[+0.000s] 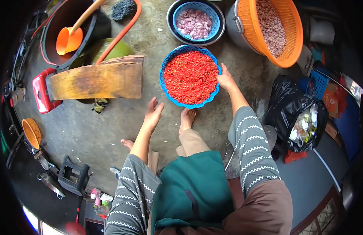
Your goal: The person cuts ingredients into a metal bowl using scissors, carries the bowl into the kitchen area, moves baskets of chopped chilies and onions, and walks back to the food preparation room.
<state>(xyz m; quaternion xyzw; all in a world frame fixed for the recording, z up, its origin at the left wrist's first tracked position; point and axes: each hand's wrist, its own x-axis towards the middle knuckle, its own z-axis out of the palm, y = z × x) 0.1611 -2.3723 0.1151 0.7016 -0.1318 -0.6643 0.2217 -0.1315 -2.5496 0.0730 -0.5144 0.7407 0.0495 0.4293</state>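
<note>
A blue scalloped plastic basket [162,84] stands on the concrete floor in front of my feet. It is filled with chopped red chilies [191,76]. My right hand [226,79] is at the basket's right rim, with the thumb over the edge and the fingers along the outside. Below the basket's left side, my left hand [153,114] hangs in the air, fingers apart and holding nothing. Just beyond the basket, a smaller blue basket [219,24] of sliced shallots [194,23] sits inside a metal basin [171,29].
A tilted orange basket [293,43] of sliced shallots is at upper right. A wooden board [99,80] lies left, near a red stool [41,92] and a black tub [101,29] with an orange dipper [68,40]. A black rubbish bag [283,105] stands right.
</note>
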